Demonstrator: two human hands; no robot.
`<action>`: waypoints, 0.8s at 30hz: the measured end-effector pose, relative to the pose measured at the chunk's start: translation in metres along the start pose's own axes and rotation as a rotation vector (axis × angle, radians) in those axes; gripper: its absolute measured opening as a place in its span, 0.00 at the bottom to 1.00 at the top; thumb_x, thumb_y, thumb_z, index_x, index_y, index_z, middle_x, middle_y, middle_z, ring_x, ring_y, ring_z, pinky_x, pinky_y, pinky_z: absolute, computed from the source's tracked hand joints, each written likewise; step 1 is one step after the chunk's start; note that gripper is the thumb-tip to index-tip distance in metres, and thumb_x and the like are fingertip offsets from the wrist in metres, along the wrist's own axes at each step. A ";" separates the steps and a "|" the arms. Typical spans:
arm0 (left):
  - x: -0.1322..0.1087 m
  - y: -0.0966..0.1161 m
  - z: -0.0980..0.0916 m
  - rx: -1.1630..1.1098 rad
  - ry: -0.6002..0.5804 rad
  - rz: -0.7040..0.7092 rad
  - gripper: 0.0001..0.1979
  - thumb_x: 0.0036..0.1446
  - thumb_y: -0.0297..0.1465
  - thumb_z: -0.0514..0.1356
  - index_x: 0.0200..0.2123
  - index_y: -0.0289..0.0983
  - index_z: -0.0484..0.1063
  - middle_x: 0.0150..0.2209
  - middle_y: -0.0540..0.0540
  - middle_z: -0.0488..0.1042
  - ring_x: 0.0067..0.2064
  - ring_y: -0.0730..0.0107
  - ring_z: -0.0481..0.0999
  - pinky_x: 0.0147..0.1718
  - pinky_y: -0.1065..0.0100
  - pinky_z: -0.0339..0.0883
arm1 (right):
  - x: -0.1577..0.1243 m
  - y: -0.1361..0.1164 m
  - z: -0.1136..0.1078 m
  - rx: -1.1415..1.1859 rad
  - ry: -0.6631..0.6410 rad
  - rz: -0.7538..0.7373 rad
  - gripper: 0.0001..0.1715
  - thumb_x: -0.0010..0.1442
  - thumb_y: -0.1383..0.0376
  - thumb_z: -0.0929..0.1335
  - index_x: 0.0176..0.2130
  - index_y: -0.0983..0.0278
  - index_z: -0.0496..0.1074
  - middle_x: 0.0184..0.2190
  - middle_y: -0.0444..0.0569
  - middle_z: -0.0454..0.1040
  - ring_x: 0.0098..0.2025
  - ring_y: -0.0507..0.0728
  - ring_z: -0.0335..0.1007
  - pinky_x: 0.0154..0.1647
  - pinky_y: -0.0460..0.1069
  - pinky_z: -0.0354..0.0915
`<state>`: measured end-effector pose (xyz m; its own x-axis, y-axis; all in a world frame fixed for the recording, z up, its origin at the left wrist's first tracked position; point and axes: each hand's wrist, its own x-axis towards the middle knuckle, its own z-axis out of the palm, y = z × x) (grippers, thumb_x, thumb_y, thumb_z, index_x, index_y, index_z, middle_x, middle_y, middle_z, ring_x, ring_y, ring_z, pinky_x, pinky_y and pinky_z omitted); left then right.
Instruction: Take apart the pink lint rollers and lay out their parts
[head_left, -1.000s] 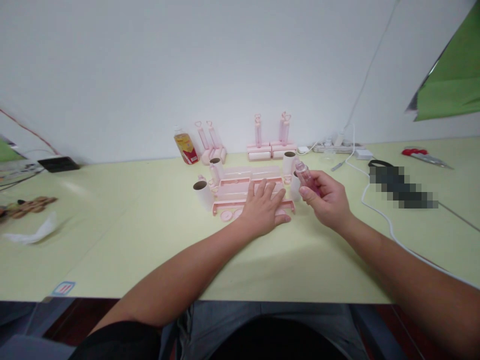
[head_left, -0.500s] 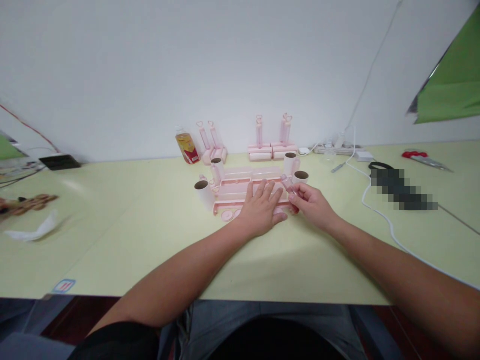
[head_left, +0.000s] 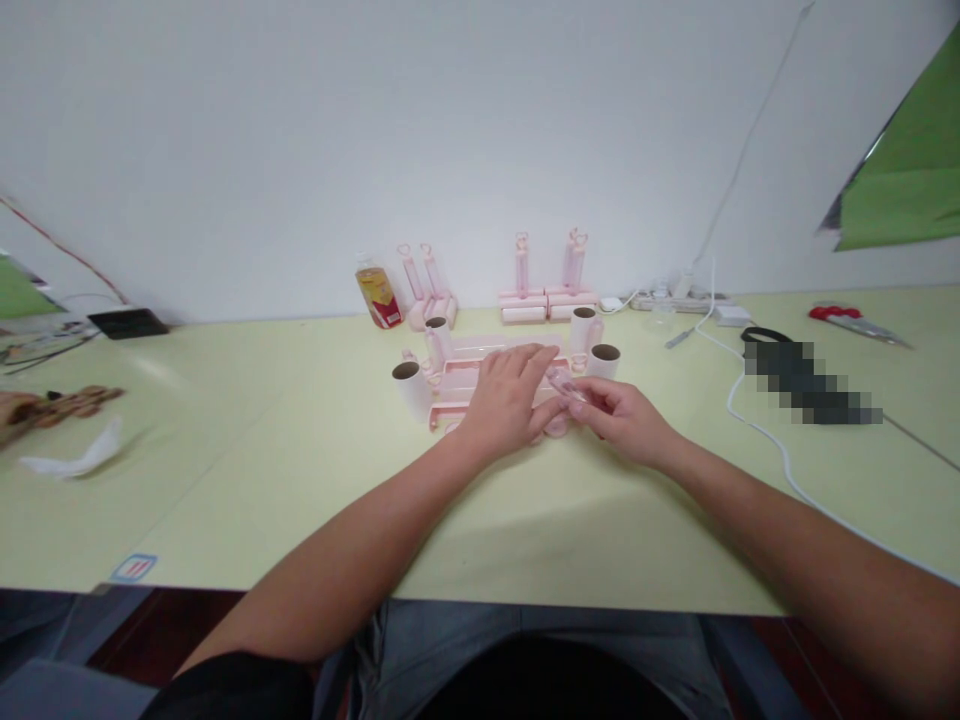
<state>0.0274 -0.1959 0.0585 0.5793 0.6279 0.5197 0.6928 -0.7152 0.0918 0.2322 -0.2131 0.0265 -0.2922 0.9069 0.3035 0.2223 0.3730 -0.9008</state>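
Note:
My right hand (head_left: 619,415) pinches a small clear pinkish tube-like piece (head_left: 559,379) between thumb and fingers; its exact kind is too small to tell. Beside it, my left hand (head_left: 510,400) is open, its fingers stretched out and thumb apart, with the piece near the gap between them. Whether the left fingertips touch it I cannot tell. Under and behind my left hand lie pink plastic trays (head_left: 448,411), partly hidden. White cardboard-like tubes (head_left: 411,392) with brown insides stand at both sides. Small round pink parts (head_left: 556,427) lie in front of the trays.
Along the wall stand pink bases (head_left: 523,312) with upright clear pink tubes (head_left: 522,270) topped by heart-shaped loops, and a yellow-red bottle (head_left: 379,297). At right are a white cable (head_left: 780,450), a dark pixelated object (head_left: 806,380) and a red-handled tool (head_left: 847,315). White paper (head_left: 79,455) lies left.
My left hand has lifted off the trays and turned, thumb and fingers coming toward the small piece. My right hand has brought that piece slightly left and down, closer to it.

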 end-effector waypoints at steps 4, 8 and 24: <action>-0.002 -0.010 -0.010 -0.131 -0.089 0.117 0.21 0.64 0.41 0.55 0.55 0.38 0.68 0.53 0.39 0.73 0.55 0.58 0.70 0.54 0.58 0.60 | -0.002 -0.007 -0.004 0.129 -0.173 0.070 0.25 0.60 0.52 0.68 0.51 0.65 0.72 0.21 0.40 0.64 0.20 0.48 0.55 0.19 0.45 0.53; -0.002 -0.027 -0.012 -0.259 0.045 -0.069 0.18 0.61 0.41 0.58 0.50 0.36 0.70 0.46 0.42 0.76 0.46 0.63 0.74 0.47 0.63 0.65 | 0.004 -0.001 -0.015 0.189 -0.034 0.114 0.24 0.59 0.48 0.69 0.42 0.66 0.74 0.22 0.44 0.69 0.20 0.50 0.62 0.19 0.45 0.59; -0.004 -0.032 -0.010 -0.660 0.067 -0.262 0.17 0.57 0.44 0.61 0.34 0.34 0.72 0.26 0.51 0.71 0.28 0.74 0.68 0.29 0.72 0.60 | 0.005 -0.001 -0.018 0.168 0.173 0.058 0.23 0.59 0.45 0.68 0.34 0.61 0.65 0.17 0.39 0.66 0.15 0.49 0.58 0.14 0.44 0.55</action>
<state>-0.0012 -0.1781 0.0618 0.3873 0.7993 0.4594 0.3886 -0.5934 0.7048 0.2467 -0.2055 0.0347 -0.1168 0.9514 0.2850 0.0724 0.2943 -0.9530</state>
